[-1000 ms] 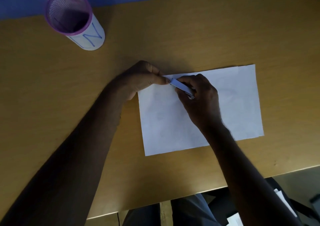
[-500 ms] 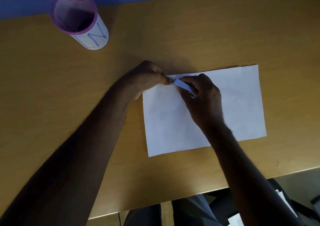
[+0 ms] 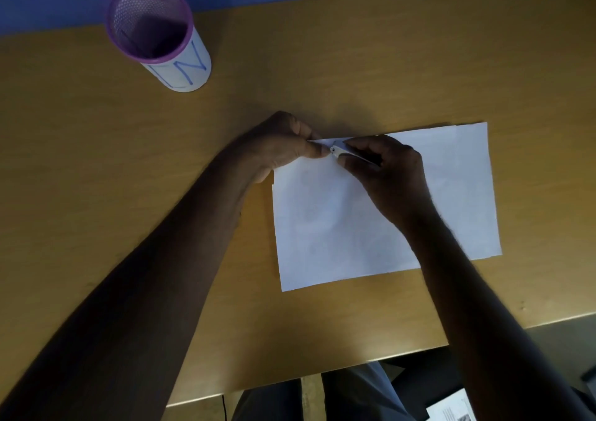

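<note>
White paper sheets point(image 3: 338, 227) lie stacked on the wooden table point(image 3: 96, 162), their edges slightly offset. My left hand point(image 3: 280, 143) pinches the sheets' far left corner between thumb and fingers. My right hand point(image 3: 387, 169) grips a small pale tool point(image 3: 338, 151) that looks like a mini stapler. Its front end sits at that same corner, right against my left thumb. Most of the tool is hidden inside my right fingers.
A purple mesh pen cup point(image 3: 180, 72) with a white label bearing blue letters stands at the table's far left. The table's near edge runs below my forearms, with my lap and some printed papers point(image 3: 451, 411) beneath it.
The tool in my right hand has turned flatter and closed in on the paper corner. My left hand still pinches that corner. The view has shifted slightly.
</note>
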A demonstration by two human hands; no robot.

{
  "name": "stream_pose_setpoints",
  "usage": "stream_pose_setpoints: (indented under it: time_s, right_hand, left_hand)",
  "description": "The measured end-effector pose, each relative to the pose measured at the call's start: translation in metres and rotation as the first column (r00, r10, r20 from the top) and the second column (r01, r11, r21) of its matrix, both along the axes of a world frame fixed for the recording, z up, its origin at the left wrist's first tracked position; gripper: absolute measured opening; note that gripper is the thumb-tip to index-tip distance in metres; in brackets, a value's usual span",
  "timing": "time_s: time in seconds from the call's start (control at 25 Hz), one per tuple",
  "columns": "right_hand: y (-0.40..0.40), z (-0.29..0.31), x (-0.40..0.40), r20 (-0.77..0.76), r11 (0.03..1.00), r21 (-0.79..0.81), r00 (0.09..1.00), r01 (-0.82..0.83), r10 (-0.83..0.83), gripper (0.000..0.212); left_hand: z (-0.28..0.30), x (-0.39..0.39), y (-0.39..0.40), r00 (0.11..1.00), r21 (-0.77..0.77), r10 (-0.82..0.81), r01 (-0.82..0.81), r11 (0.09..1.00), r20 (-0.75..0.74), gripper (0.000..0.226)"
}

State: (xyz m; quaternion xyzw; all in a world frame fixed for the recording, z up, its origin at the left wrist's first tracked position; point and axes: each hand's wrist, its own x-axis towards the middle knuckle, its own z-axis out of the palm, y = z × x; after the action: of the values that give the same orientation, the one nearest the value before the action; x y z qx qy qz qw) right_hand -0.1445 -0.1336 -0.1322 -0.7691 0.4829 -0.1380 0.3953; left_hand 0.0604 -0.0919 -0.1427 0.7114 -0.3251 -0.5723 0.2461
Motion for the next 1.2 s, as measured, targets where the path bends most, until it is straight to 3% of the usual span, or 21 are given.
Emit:
stream_pose_setpoints:
  time_s: [0.24,0.44,0.68,0.88,1.0,1.2]
  right_hand:
    - [-0.019,0.008,0.008,0.070,0.895,0.431,0.984,0.116,-0.161,0.003]
    - [-0.033,0.014,0.006,0.131,0.809,0.552,0.937,0.201,-0.323,0.005]
    - [-0.007,0.006,-0.006,0.051,0.958,0.255,0.988,0.130,-0.147,0.015]
    - [0.016,0.005,-0.005,0.058,0.998,-0.002,0.996,0.060,-0.060,0.022]
    - [0.020,0.004,-0.002,0.057,0.996,-0.062,0.996,0.071,-0.067,0.022]
    - [0.021,0.003,-0.001,0.041,0.994,-0.075,0.996,0.076,-0.073,0.021]
  left_hand:
    - [-0.001,0.001,0.002,0.999,0.014,0.022,-0.022,1.000,-0.031,0.004]
    - [-0.002,0.003,0.005,0.996,0.007,0.027,-0.027,1.000,-0.087,0.016]
    - [0.001,0.004,0.003,0.993,0.002,0.065,-0.065,0.998,-0.102,0.020]
    - [0.000,0.004,0.000,0.993,0.001,0.074,-0.074,0.997,-0.088,0.027]
    - [-0.001,0.003,-0.001,0.992,-0.003,0.085,-0.086,0.996,-0.093,0.020]
    - [-0.004,0.000,-0.001,0.997,-0.031,0.055,-0.057,0.998,-0.053,0.025]
